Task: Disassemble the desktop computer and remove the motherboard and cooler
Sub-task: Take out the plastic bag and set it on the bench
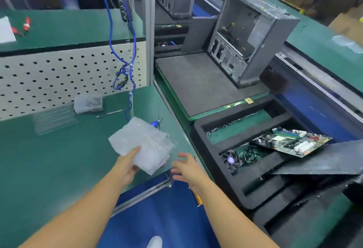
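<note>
My left hand (128, 164) grips a clear plastic box (143, 143) by its near corner, above the green bench. Just to its right my right hand (186, 167) hovers with fingers spread, holding nothing. The green motherboard (292, 141) lies tilted in a black foam tray (200, 143) at the right. In a slot of that tray, to the board's left, sits the black cooler fan (231, 161) with its wires. The opened grey computer case (253, 37) stands upright on a dark pad (196, 84) further back.
A blue screwdriver (157, 123) lies on the green bench behind the box. Blue cables (125, 71) hang before a perforated panel (49, 79). Another clear box (88, 103) sits near the panel. A dark flat side panel (324, 161) leans over the tray's right side.
</note>
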A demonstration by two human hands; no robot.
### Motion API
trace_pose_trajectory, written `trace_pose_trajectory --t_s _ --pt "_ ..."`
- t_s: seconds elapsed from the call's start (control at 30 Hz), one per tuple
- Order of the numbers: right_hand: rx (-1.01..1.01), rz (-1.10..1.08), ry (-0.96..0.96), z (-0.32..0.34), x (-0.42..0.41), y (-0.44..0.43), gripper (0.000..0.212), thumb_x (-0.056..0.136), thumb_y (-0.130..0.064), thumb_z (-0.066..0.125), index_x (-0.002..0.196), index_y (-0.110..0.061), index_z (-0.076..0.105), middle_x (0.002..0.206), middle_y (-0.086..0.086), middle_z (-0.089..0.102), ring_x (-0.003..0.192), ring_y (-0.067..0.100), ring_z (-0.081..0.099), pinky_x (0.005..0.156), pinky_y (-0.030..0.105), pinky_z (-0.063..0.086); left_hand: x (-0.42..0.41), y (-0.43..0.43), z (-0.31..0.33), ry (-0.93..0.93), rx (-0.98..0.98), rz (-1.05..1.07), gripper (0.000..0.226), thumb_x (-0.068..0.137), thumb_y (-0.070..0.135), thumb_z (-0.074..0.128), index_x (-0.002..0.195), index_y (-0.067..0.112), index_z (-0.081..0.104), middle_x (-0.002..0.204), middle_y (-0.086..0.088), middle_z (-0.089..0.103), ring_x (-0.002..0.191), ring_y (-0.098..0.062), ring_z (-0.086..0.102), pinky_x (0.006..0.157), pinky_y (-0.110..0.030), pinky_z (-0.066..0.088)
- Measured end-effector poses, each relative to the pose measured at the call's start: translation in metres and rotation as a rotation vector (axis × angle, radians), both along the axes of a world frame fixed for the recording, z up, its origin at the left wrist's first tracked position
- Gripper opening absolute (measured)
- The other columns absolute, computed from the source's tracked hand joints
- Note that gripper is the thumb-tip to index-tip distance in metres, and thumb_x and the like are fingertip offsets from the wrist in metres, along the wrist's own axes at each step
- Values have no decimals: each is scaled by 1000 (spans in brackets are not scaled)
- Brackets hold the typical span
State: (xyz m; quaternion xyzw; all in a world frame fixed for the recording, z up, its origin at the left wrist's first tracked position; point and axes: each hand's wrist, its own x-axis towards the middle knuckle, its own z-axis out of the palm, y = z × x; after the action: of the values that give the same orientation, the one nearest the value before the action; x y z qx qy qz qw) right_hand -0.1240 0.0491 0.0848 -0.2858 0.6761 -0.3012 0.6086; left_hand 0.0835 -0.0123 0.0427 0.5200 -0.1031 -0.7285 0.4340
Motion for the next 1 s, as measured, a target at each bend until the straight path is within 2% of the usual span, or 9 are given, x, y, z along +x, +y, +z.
trace_pose_trajectory --t_s 0.23,0.33,0.43,0.5,0.57,0.6,0.67,0.77,1.0 --pt "42 -41 -24 -12 7 -12 37 93 -16 57 128 -20 47 102 8 61 87 19 64 85 39 58 -4 -8 -11 -83 121 503 47 93 11 68 137 7 52 134 -7 61 115 -27 62 93 -43 53" --pt "34 -43 -52 -12 10 -15 39 92 -16 60 129 -19 47 99 6 62 86 18 65 79 32 58 11 -15 -8 -32 141 600 59 93 36 67 142 11 45 139 -3 58 121 -22 60 105 -41 47" --pt "30 -29 -74 -12 14 -17 39 92 -16 61 129 -18 48 103 6 63 88 19 66 79 32 58 35 -14 -13 -46 275 555 78 92 70 44 155 26 25 158 5 33 144 -19 35 120 -44 23" --pt "30 -16 -76 -13 18 -17 36 94 -16 60 128 -18 48 109 8 63 88 18 67 79 32 60 47 -6 -22 -143 450 557 73 94 66 35 156 29 22 161 5 25 146 -24 30 119 -49 22" --pt "38 -5 -77 -12 21 -17 35 95 -16 60 128 -18 48 113 11 63 87 18 69 80 33 60 45 3 -27 -231 551 503 59 97 45 33 149 18 35 151 -1 40 131 -27 46 108 -45 37" --pt "43 -4 -81 -11 22 -17 35 95 -16 60 128 -18 48 112 12 63 87 18 69 80 34 60 39 7 -25 -289 521 440 47 97 34 33 136 12 46 133 -5 54 110 -27 58 92 -41 47" --pt "42 -11 -97 -9 21 -16 36 94 -15 62 128 -17 49 107 11 65 84 18 69 82 36 59 24 10 -18 -387 380 208 22 97 20 37 105 9 54 93 -8 59 70 -20 54 58 -33 40" --pt "16 -38 -105 -1 12 -12 35 94 -13 61 126 -18 51 109 10 67 85 21 70 83 36 58 0 11 -6 -361 195 -102 14 100 13 43 100 11 57 80 -4 58 65 -18 53 55 -29 35" --pt "-47 -173 -69 30 -46 14 28 94 -12 58 121 -18 54 113 12 68 78 19 68 75 32 59 -79 2 19 -347 10 -427 8 98 16 54 91 13 59 78 -2 59 62 -15 53 55 -28 36"
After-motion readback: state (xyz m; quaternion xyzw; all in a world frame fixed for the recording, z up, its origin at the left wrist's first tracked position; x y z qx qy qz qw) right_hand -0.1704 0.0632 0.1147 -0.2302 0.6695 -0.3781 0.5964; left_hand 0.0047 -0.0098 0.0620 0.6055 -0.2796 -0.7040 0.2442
